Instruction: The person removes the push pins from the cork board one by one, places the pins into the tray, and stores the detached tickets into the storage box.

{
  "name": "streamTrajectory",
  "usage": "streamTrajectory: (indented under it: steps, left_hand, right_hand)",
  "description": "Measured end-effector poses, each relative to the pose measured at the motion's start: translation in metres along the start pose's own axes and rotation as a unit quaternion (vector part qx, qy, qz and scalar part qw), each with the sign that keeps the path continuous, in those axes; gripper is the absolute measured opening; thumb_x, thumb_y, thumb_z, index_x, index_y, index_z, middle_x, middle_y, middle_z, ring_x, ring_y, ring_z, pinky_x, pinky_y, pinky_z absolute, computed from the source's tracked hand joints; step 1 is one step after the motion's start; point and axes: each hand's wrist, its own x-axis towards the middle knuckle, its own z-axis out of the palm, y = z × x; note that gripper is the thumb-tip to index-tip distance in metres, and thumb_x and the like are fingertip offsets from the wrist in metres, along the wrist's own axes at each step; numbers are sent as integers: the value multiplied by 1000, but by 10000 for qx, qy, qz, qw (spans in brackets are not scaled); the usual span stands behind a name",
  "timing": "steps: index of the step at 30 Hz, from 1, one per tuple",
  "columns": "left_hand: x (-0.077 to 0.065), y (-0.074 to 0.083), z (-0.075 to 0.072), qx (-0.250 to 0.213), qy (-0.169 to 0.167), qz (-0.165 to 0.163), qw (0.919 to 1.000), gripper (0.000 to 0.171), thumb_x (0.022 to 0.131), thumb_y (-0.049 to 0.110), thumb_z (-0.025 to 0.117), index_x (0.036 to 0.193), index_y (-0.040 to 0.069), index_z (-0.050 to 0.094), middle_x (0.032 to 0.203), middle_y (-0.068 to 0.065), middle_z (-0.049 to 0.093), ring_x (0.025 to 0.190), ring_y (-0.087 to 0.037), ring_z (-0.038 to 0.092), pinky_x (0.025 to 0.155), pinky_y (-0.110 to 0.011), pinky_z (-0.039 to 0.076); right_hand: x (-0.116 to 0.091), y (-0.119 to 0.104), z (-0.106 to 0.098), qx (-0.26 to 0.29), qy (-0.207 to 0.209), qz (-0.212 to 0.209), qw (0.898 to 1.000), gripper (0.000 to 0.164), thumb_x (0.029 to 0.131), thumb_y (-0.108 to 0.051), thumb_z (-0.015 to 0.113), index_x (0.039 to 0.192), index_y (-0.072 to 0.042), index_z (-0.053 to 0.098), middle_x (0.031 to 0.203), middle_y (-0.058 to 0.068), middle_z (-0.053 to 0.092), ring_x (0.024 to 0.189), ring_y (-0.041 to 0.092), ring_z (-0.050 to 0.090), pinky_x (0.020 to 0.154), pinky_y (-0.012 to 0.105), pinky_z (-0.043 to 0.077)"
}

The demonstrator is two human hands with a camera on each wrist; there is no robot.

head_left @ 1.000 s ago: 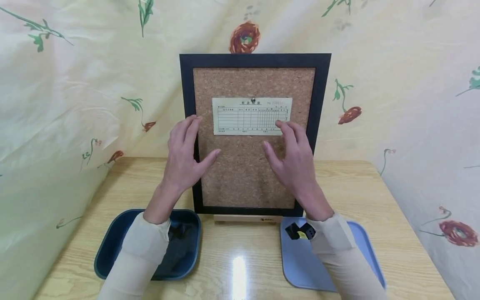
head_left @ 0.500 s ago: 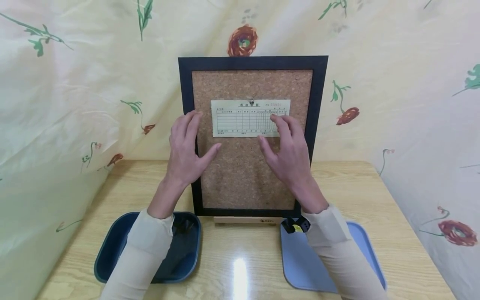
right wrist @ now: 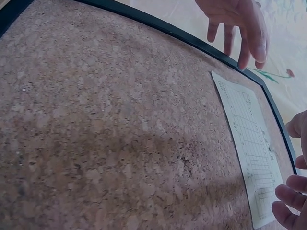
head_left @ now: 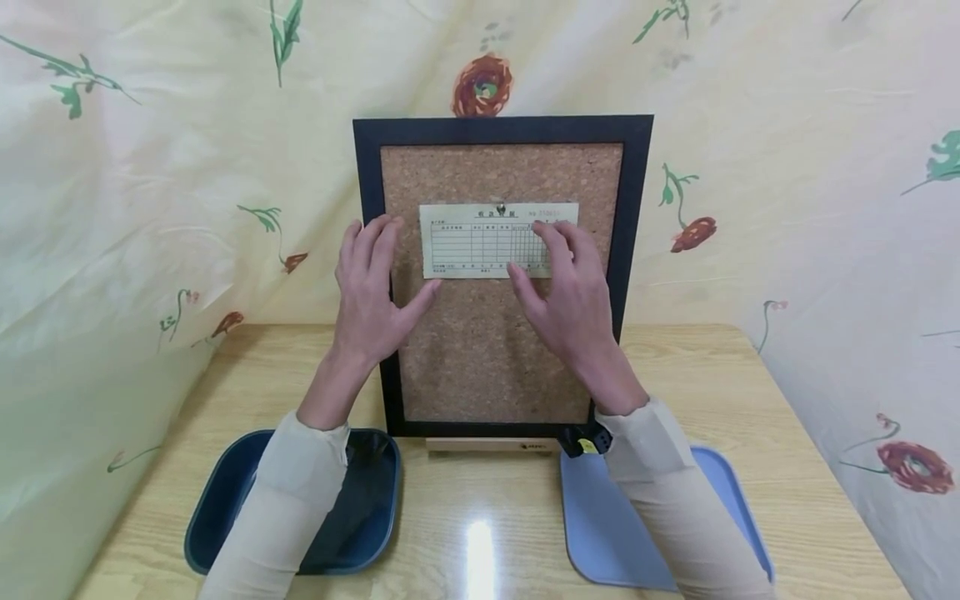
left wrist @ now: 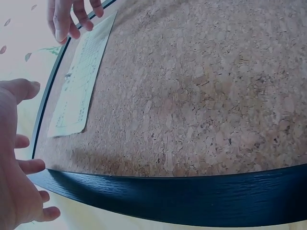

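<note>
Both hands up at a pinned slip on a cork board

The left hand (head_left: 371,287) lies with straight fingers at the board's left frame, holding nothing; the right hand (head_left: 566,287) rests relaxed fingers on the right end of the paper slip (head_left: 480,240), not gripping it. The slip hangs mid-board on the cork board (head_left: 495,350), its pin (head_left: 500,209) still in. Bare cork lies below; two trays (head_left: 225,508) (head_left: 600,533) flank the stand on the counter (head_left: 480,492).

Print on the paper form (head_left: 491,241) too small to read. Right end of form covered by right hand (head_left: 567,296). Left frame edge of cork board (head_left: 495,350) partly behind left hand (head_left: 369,292). Trays partly under sleeves: dark tray (head_left: 225,508), blue tray (head_left: 592,533). Small black object (head_left: 583,442) at right wrist unidentifiable.
</note>
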Motion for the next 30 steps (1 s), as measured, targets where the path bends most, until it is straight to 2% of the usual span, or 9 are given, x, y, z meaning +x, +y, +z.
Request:
streamTrajectory:
  steps: [6,16,25,30]
  left_hand:
    - [2,-1,2,-31,16,-104,9999,72,86,35,73,143,0,47,147,-24,46,146,-48,28,113,-73,22]
    - [3,-3,7,-29,70,-42,10000,71,86,33,75,144,0,47,149,-24,45,146,-47,29,115,-73,21]
    - [6,-6,15,67,299,158,9994,71,86,35,73,140,-3,49,145,-26,47,140,-46,33,120,-64,19]
    - [6,-6,18,96,424,206,9988,70,86,34,73,139,-4,50,145,-27,46,140,-46,33,120,-63,18]
  right_hand:
    - [6,-3,1,-121,37,-80,9999,48,97,-28,62,132,3,57,124,26,57,107,37,57,84,45,53]
    - [12,-1,6,-260,127,-160,9995,46,96,-28,63,130,4,59,122,26,57,105,38,57,82,45,52]
    - [16,0,11,-464,210,-199,9985,45,96,-28,63,128,3,60,121,25,57,104,38,56,82,44,51]
    - [17,1,14,-635,278,-285,9972,44,96,-27,63,127,4,60,120,25,58,102,38,55,81,44,50]
